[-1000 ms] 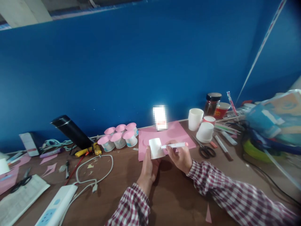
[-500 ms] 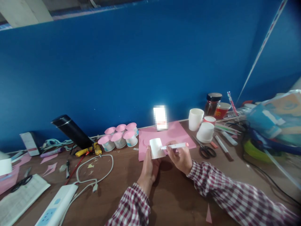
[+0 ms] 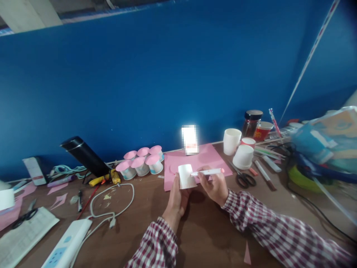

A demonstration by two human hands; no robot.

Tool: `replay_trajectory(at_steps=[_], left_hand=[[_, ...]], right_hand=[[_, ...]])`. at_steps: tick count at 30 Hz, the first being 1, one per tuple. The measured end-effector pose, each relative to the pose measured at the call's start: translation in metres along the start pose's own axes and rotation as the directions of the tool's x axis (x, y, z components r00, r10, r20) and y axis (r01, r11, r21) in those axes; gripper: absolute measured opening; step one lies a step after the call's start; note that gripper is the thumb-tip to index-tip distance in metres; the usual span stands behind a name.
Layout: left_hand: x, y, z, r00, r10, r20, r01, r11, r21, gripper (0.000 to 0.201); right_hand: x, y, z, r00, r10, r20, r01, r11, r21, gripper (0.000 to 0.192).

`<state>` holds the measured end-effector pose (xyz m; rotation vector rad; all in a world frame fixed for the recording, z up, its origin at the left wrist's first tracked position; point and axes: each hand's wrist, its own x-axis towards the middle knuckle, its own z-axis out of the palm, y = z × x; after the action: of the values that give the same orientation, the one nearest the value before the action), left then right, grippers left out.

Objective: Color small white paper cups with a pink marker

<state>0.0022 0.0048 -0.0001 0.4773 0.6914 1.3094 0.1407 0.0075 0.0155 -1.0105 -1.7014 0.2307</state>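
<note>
My left hand (image 3: pixel 176 197) is closed around a white paper cup (image 3: pixel 186 177), held on its side above the table's near middle. Its fingers behind the cup are partly hidden. In my right hand (image 3: pixel 214 188) is a white marker (image 3: pixel 208 172) with a pinkish-red end, pinched like a pen. The marker's tip points left and meets the right side of the cup, or comes very close to it. Behind both hands lies a pink paper sheet (image 3: pixel 206 156), with a bright phone-like screen (image 3: pixel 190 139), blurred out, standing at its back.
Several cups with pink tops (image 3: pixel 140 162) stand left of the sheet. To the right are black scissors (image 3: pixel 245 180), white cups (image 3: pixel 243 157), a dark-lidded jar (image 3: pixel 251 123) and more markers (image 3: pixel 264 175). A power strip (image 3: pixel 68 240), cables and a black bottle (image 3: pixel 85 154) occupy the left.
Almost nothing differs. The cup has shifted very slightly to the right, while both hands keep the same hold and the marker stays against or near its side.
</note>
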Motion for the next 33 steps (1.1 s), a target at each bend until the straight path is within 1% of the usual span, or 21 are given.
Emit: replay_trajectory(at_steps=[8,14,22,25,28,33], left_hand=[[0.0018,-0.0005,-0.0042,0.999,0.010,0.037,-0.009,1.000,-0.004,0.045],[0.0007,-0.0010,-0.0025,1.000,0.010,-0.021,-0.010,1.000,-0.015,0.045],[0.0022,-0.0008,-0.0024,1.000,0.011,-0.029,-0.011,1.000,-0.005,0.045],[0.0014,0.0000,-0.0013,1.000,0.017,-0.009,-0.018,1.000,-0.009,0.045],[-0.0003,0.0010,0.0009,0.999,0.018,0.039,-0.017,1.000,-0.016,0.047],[-0.0016,0.0003,0.0025,0.999,0.027,0.047,-0.027,1.000,-0.010,0.046]], right_hand=[[0.0026,-0.0020,-0.0018,0.999,0.013,0.031,-0.013,1.000,0.016,0.017],[0.0028,-0.0028,-0.0017,0.999,0.019,0.027,-0.020,1.000,0.018,0.019],[0.0026,-0.0031,-0.0022,1.000,-0.002,0.031,0.001,1.000,0.012,0.019],[0.0031,-0.0050,-0.0027,1.000,-0.009,0.000,0.009,1.000,0.010,0.020],[0.0026,-0.0057,-0.0024,1.000,-0.006,-0.024,0.006,1.000,0.018,0.019],[-0.0014,-0.0043,0.0000,1.000,0.017,-0.013,-0.016,0.999,0.040,0.017]])
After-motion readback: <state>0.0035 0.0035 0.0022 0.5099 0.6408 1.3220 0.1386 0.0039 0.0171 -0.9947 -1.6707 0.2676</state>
